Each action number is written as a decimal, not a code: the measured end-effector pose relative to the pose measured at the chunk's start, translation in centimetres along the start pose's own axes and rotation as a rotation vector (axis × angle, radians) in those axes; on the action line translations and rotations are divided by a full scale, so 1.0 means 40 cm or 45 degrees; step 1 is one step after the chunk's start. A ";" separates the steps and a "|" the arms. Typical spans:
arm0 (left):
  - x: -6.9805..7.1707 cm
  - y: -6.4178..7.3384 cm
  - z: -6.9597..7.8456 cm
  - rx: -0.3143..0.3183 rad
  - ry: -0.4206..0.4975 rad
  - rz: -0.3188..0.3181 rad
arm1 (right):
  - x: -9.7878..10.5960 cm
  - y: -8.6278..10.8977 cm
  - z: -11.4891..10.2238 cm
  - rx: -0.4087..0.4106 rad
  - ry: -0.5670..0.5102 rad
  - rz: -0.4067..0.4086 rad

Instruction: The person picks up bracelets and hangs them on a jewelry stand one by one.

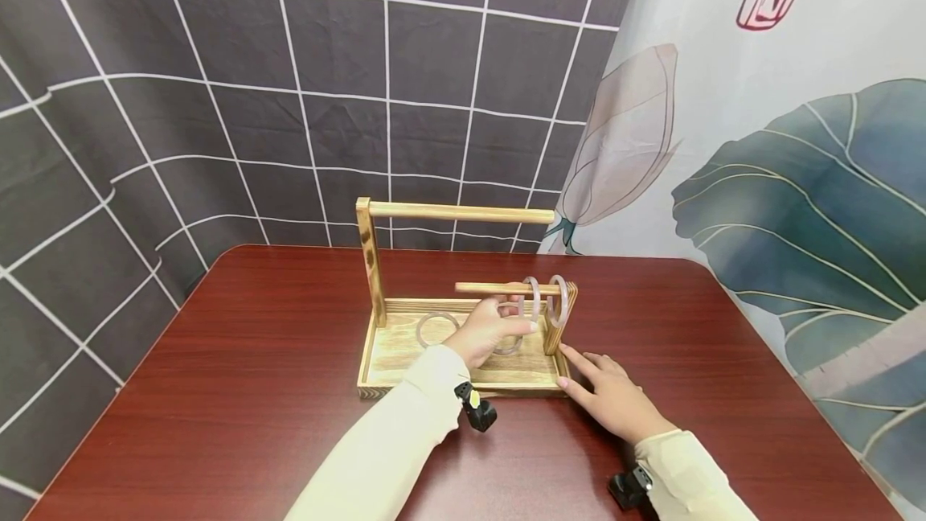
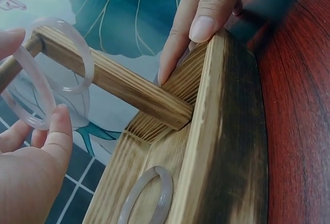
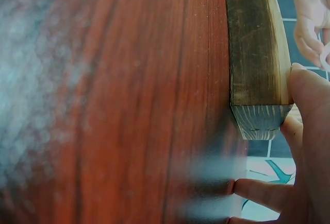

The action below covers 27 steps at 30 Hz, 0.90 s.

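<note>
My left hand [image 1: 486, 332] pinches a pale translucent bangle [image 1: 537, 300] between thumb and fingers. This bangle is around the lower rod [image 1: 481, 288] of a wooden stand. Closer to the post [image 2: 118, 77], a second bangle [image 2: 88, 62] hangs on the same rod. Two more bangles lie in the stand's tray, one on the left [image 1: 419, 334] and one below my left hand [image 2: 166, 190]. My right hand [image 1: 611, 396] touches the tray's front right corner, thumb at the rim and fingers fairly straight along the end wall.
The shallow tray [image 1: 463, 386] sits on a reddish-brown table [image 1: 239, 392]. A taller post [image 1: 371, 264] at its left carries an upper rod [image 1: 463, 212] above and behind the lower one. Behind the table hang a dark grid-patterned cloth [image 1: 325, 135] and a leaf-printed curtain [image 1: 796, 207].
</note>
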<state>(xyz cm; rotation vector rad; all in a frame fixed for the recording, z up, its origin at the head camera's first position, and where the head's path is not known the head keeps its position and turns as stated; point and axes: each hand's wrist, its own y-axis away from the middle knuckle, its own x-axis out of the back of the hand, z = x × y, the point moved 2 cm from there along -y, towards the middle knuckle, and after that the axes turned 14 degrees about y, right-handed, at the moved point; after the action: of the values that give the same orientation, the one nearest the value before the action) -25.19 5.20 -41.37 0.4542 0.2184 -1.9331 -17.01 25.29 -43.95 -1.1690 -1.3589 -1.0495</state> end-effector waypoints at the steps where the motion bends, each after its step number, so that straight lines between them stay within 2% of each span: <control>1: -0.001 -0.001 0.000 -0.003 -0.003 -0.005 | 0.000 0.000 0.000 -0.001 -0.001 0.000; 6: -0.006 -0.005 -0.001 -0.004 -0.005 -0.035 | 0.000 0.000 -0.001 0.000 -0.004 0.006; 15: -0.015 -0.005 -0.006 0.021 -0.030 -0.016 | -0.002 0.000 0.000 0.005 -0.005 0.001; 23: -0.015 -0.007 -0.007 0.074 -0.015 -0.017 | -0.004 0.000 0.001 -0.003 -0.001 -0.004; 27: -0.010 -0.013 -0.011 0.065 -0.024 -0.016 | -0.003 -0.002 0.001 -0.006 -0.002 -0.007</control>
<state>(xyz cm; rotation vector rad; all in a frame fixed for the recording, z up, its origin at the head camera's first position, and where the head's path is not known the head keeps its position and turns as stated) -25.44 5.89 -41.63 0.4689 0.1603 -1.9578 -17.08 25.31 -44.08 -1.1701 -1.3622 -1.0561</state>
